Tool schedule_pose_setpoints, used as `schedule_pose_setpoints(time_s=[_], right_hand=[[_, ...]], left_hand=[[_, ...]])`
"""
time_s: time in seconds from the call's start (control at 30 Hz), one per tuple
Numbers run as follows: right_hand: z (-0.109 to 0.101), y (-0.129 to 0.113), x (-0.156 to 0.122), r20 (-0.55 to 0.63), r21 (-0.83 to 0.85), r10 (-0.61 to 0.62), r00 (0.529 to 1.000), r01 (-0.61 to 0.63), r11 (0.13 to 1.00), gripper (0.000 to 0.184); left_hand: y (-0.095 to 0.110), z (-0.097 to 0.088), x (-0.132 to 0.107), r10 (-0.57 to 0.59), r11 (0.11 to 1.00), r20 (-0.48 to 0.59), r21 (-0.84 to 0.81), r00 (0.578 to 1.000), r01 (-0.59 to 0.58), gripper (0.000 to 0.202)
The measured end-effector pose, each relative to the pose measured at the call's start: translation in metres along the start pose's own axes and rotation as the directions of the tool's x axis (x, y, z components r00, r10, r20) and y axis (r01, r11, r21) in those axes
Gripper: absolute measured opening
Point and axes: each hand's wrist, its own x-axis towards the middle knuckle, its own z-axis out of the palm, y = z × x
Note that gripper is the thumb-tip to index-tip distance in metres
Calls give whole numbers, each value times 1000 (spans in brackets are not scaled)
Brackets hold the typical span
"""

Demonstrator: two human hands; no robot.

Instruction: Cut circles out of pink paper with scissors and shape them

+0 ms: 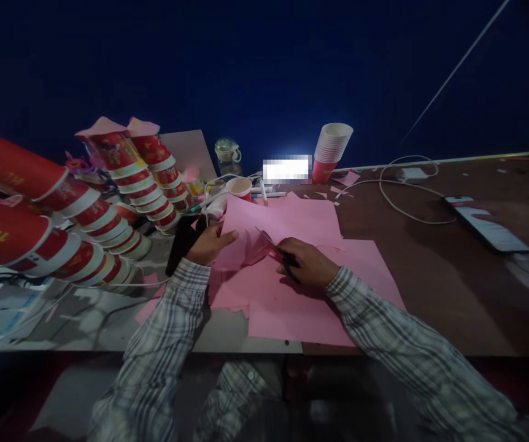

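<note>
My left hand (212,244) is closed on the left edge of a raised sheet of pink paper (246,224), thumb on top. In my right hand (309,263) is a pair of scissors (287,264) with dark handles, fingers wrapped round them. The scissor blades point up and left, at the right side of the held sheet; I cannot tell how far they reach into it. More pink sheets (301,316) lie flat on the table beneath both hands.
Leaning stacks of red paper cups (154,202) crowd the left. Behind the paper stand one paper cup (239,187), markers (274,191), a lidded jar (228,156) and a cup stack (331,153). At right, another person's hand (517,224) touches a phone (485,227) near a white cable (412,216).
</note>
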Motion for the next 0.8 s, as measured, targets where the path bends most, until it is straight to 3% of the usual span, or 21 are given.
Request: schedule_pose_setpoints(time_s=[0.13,0.23,0.4,0.67,0.8], right_hand=[[-4,1,0,52,68,25,998,-29,997,18],[-8,0,0,121,239,60,991,-87,967,22],[-11,-2,-3,301,599,160,940,-317,736,41],[-7,1,-5,421,702,222,880,-471,534,46],[-4,0,-4,430,714,230,873,-484,506,50]], left_hand=[[-4,-1,1,32,998,58,55,998,-35,29],[-7,-4,3,39,997,119,58,992,-46,29],[-11,-5,4,10,1000,140,16,990,-12,33],[-15,4,5,-80,984,137,-144,987,100,39],[-16,8,3,-115,982,95,-139,989,127,33]])
